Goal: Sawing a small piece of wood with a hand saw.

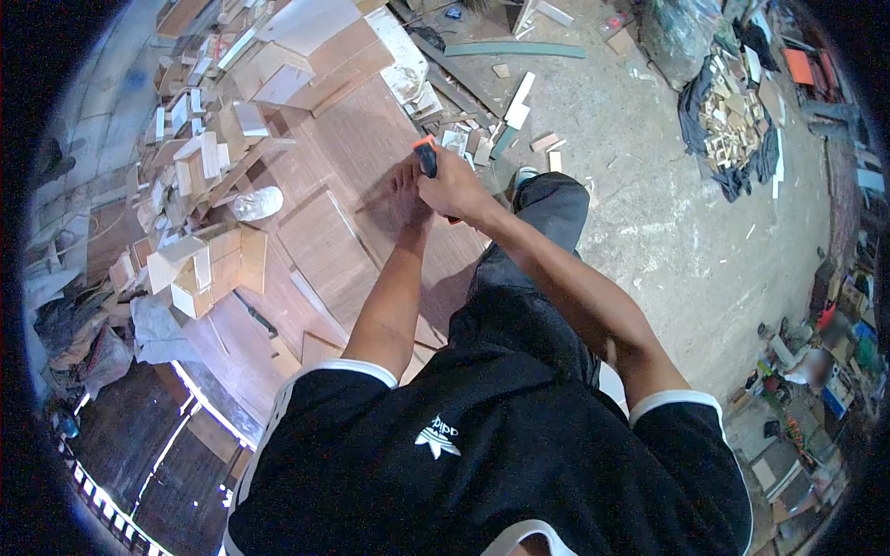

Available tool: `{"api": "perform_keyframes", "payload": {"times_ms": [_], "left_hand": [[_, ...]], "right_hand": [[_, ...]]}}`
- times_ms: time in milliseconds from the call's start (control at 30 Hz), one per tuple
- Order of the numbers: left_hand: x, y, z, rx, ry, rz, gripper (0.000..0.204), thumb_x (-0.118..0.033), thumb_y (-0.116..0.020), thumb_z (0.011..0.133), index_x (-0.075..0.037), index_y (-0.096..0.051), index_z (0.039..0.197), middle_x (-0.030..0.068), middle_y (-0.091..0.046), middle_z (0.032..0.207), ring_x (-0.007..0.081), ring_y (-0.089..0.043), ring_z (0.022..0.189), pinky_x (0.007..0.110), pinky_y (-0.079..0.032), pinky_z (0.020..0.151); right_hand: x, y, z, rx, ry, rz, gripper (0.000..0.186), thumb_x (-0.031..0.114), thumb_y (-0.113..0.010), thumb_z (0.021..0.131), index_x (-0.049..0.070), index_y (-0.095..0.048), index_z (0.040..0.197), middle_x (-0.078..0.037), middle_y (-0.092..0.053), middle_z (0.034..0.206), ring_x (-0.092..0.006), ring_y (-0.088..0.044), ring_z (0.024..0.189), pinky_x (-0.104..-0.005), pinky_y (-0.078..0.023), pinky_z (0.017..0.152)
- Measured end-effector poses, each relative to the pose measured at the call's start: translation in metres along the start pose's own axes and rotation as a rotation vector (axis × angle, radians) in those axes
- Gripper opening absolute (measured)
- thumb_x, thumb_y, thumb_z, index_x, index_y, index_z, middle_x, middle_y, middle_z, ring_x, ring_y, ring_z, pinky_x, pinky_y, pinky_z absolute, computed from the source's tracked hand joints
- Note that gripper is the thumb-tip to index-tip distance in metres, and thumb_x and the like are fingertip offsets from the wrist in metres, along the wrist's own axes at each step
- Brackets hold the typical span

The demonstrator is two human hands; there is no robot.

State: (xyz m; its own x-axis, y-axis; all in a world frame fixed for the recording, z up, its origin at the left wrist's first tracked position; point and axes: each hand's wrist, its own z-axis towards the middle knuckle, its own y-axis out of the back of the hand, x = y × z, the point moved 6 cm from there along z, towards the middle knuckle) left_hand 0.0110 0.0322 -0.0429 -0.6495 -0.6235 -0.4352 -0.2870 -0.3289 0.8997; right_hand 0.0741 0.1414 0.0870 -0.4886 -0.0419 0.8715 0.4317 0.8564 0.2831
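Note:
My right hand (452, 192) is closed around the handle of a black-and-orange hand tool (425, 157). Its working end is hidden by my hands, so I cannot make out its exact kind. Just to the left, my left hand (405, 192) lies on a brown plywood sheet (348, 130) with the fingers spread. The two hands are close together near the sheet's right edge. Lower left on the wood surface lies a long tool with a dark handle (257, 313).
Small wooden box pieces (209, 264) crowd the left, beside a clear plastic container (258, 203). Offcuts (519, 102) and a grey-green strip (514, 49) litter the concrete floor (667, 250). A dark sheet heaped with wood scraps (732, 130) lies far right.

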Motion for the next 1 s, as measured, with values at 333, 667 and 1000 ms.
{"api": "perform_keyframes", "payload": {"times_ms": [333, 667, 1000], "left_hand": [[-0.036, 0.040, -0.005, -0.100, -0.172, 0.291, 0.024, -0.030, -0.057, 0.083, -0.013, -0.057, 0.100, 0.0042, -0.053, 0.088, 0.0244, -0.054, 0.087, 0.041, -0.042, 0.082], [-0.047, 0.038, 0.004, -0.098, -0.159, 0.289, 0.028, -0.036, -0.061, 0.080, -0.012, -0.056, 0.094, 0.0071, -0.053, 0.092, 0.0244, -0.053, 0.094, 0.038, -0.040, 0.088], [-0.033, 0.032, 0.000, -0.137, -0.090, 0.217, 0.031, -0.034, -0.067, 0.075, -0.013, -0.056, 0.094, 0.0062, -0.053, 0.091, 0.0251, -0.052, 0.093, 0.039, -0.040, 0.086]], "right_hand": [[0.071, 0.037, -0.135, 0.020, 0.117, 0.099, 0.035, 0.003, -0.058, 0.080, -0.003, -0.050, 0.114, -0.021, -0.056, 0.076, -0.0279, -0.058, 0.071, -0.0385, -0.047, 0.068], [0.079, 0.055, -0.220, 0.200, -0.047, 0.191, 0.044, -0.002, -0.060, 0.083, -0.001, -0.044, 0.123, -0.019, -0.062, 0.085, -0.0230, -0.066, 0.086, -0.0334, -0.048, 0.073], [0.098, 0.059, -0.211, 0.139, -0.041, 0.216, 0.046, 0.003, -0.066, 0.083, -0.001, -0.044, 0.124, -0.018, -0.061, 0.085, -0.0187, -0.064, 0.082, -0.0311, -0.048, 0.072]]}}
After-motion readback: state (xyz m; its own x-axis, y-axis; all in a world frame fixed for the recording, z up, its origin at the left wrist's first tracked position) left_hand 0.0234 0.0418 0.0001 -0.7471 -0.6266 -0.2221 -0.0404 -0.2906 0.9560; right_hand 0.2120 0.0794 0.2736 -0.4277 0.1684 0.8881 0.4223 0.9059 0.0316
